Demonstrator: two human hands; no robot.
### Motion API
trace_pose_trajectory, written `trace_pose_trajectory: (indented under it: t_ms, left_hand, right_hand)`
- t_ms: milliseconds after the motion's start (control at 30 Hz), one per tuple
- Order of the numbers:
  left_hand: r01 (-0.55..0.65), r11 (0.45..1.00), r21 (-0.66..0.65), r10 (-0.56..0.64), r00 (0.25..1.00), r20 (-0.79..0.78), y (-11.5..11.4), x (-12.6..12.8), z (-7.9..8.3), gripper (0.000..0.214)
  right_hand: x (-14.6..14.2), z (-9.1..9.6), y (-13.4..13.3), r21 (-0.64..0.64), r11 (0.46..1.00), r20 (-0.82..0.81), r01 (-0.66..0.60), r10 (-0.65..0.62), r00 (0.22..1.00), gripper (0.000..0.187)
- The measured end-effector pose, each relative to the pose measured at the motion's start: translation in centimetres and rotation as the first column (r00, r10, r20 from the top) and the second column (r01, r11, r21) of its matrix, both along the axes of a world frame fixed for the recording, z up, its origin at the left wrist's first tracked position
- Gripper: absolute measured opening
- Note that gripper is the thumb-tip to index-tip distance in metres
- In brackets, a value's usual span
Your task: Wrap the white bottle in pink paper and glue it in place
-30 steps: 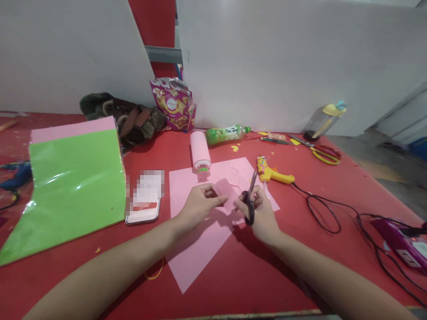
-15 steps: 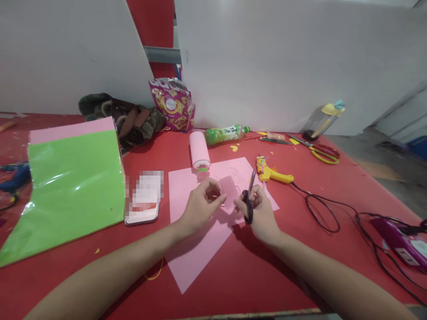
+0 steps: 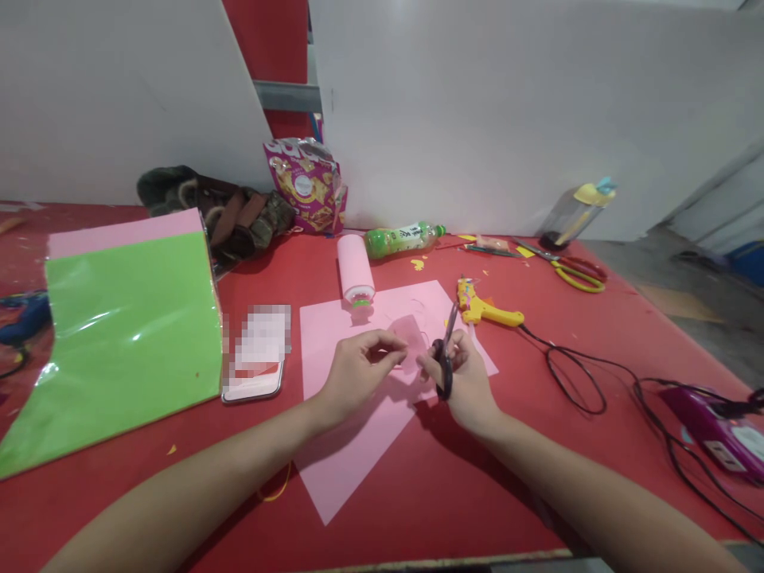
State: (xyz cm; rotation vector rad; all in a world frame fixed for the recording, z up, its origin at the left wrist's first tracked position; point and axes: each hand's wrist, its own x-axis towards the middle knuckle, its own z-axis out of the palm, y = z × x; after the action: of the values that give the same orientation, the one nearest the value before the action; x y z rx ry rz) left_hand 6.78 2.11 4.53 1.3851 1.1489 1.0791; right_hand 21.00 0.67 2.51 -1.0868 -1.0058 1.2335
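Between my hands is a small piece of pink paper (image 3: 409,338). My left hand (image 3: 361,366) pinches its left edge with thumb and fingertips. My right hand (image 3: 465,382) has its fingers through the black handles of a pair of scissors (image 3: 444,366), whose blades point up and away. The right thumb and fingertip also touch the paper's right edge. Below both hands lies a larger pink sheet (image 3: 334,477) on the red table. A bottle wrapped in pink paper (image 3: 356,267) lies on its side just beyond my left hand.
A yellow glue gun (image 3: 489,312) with a black cord lies to the right. At left are a phone (image 3: 254,387) and a pack of green sheets (image 3: 134,334). Behind stand a snack bag (image 3: 307,187), a green drink bottle (image 3: 403,239), large scissors (image 3: 573,270) and a clear bottle (image 3: 576,219).
My left fingers have straightened slightly and shifted a little along the small paper's edge. The right hand and scissors are almost unmoved.
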Motion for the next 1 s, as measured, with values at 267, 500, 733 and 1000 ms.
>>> trace_pose_trajectory:
  t_ms: [267,500,733,1000]
  left_hand:
    - [0.048,0.993,0.111,-0.037,0.995,-0.096,-0.2,-0.1,-0.3,0.008]
    - [0.041,0.987,0.158,-0.020,0.991,-0.136,0.5,-0.7,-0.5,0.014]
    - [0.029,0.991,0.129,-0.009,0.988,-0.153,1.2,-1.4,0.4,0.017]
    - [0.146,0.982,0.115,-0.122,0.973,-0.196,0.9,-1.1,0.2,0.015]
  right_hand:
    - [0.1,0.0,-0.1,-0.008,1.000,0.019,0.003,-0.003,1.000,0.039]
    - [-0.2,0.5,-0.4,-0.097,0.990,0.009,-0.104,0.105,0.994,0.038]
    - [-0.3,0.3,-0.4,-0.110,0.987,0.002,-0.113,0.114,0.993,0.034]
    - [0.2,-0.8,0.2,-0.079,0.996,-0.043,-0.035,0.031,0.999,0.031]
